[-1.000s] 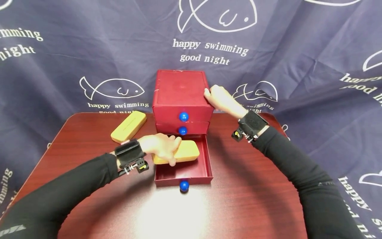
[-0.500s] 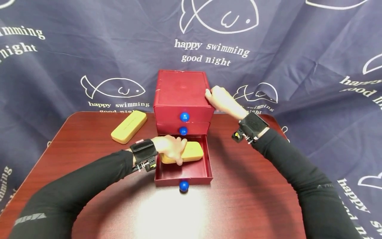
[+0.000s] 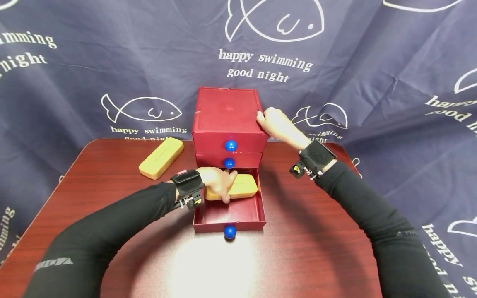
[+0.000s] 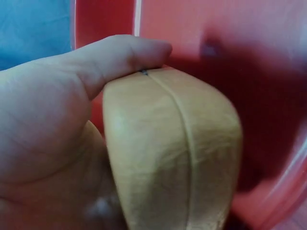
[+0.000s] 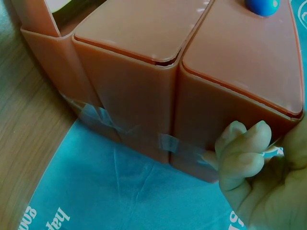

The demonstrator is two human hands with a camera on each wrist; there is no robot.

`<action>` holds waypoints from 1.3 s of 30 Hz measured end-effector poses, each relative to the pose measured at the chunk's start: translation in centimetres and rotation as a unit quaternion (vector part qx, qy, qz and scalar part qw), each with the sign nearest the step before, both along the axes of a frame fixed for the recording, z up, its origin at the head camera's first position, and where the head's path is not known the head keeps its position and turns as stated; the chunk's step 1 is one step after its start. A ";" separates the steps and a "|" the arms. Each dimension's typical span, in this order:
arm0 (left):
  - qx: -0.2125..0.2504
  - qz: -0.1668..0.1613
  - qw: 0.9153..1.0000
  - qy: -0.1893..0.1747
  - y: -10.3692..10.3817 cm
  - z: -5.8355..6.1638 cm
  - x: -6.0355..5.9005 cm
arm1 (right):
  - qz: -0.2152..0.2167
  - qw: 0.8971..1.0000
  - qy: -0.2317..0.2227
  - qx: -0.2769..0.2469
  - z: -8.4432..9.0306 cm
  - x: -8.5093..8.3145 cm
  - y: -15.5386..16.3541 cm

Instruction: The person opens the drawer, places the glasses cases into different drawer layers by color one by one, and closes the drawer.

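Note:
A red three-drawer chest [image 3: 226, 111] stands at the table's far middle, its bottom drawer [image 3: 257, 211] pulled out. My left hand [image 3: 220, 182] grips a yellow glasses case [image 3: 240, 185] inside that drawer, at its back; in the left wrist view the thumb lies along the top edge of the yellow glasses case [image 4: 172, 153] against the red drawer wall [image 4: 230, 43]. My right hand [image 3: 273, 123] rests against the chest's upper right side, with fingers curled on the chest's corner [image 5: 240, 151]. A second yellow glasses case [image 3: 161, 157] lies on the table left of the chest.
The dark red wooden table [image 3: 316, 231] runs to a rounded far edge. A navy cloth [image 3: 74, 74] with white fish drawings hangs behind it. Blue ball knobs [image 3: 230, 145] mark each drawer front; the bottom drawer's knob [image 3: 230, 232] juts toward me.
My left hand has carried the yellow case up and rightward, deeper toward the back of the open drawer. The right hand has stayed on the chest.

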State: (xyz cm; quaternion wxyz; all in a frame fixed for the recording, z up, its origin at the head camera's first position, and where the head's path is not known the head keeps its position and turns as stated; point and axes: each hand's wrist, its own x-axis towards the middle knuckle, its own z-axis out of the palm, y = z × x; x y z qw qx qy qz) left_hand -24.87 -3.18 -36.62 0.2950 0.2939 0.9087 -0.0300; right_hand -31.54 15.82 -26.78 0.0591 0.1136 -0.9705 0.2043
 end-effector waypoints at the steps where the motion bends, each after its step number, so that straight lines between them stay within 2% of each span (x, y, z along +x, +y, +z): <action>1: -0.001 0.001 1.000 -0.004 0.0 0.1 -0.1 | 0.000 1.000 -0.001 0.000 0.0 0.0 0.0; 9: 0.001 0.001 1.000 -0.022 0.2 0.4 -0.6 | 0.003 1.000 -0.008 0.000 0.2 0.2 -0.1; 13: -0.004 0.001 1.000 -0.016 0.4 0.2 -0.7 | 0.007 1.000 -0.006 0.002 0.2 0.2 -0.1; 21: -0.047 -0.011 0.999 -0.005 0.9 0.0 -0.9 | 0.006 1.000 -0.012 -0.002 0.1 0.3 -0.1; 26: -0.051 -0.010 0.999 0.010 1.1 0.0 -0.7 | 0.007 1.000 -0.009 -0.003 0.2 0.4 -0.1; 33: -0.043 0.011 0.998 0.042 1.2 -0.5 -0.5 | 0.007 1.000 -0.010 -0.006 0.2 0.4 -0.2; 39: -0.039 0.025 0.998 0.045 1.2 -0.8 -0.5 | 0.009 1.000 -0.013 -0.006 0.2 0.3 -0.1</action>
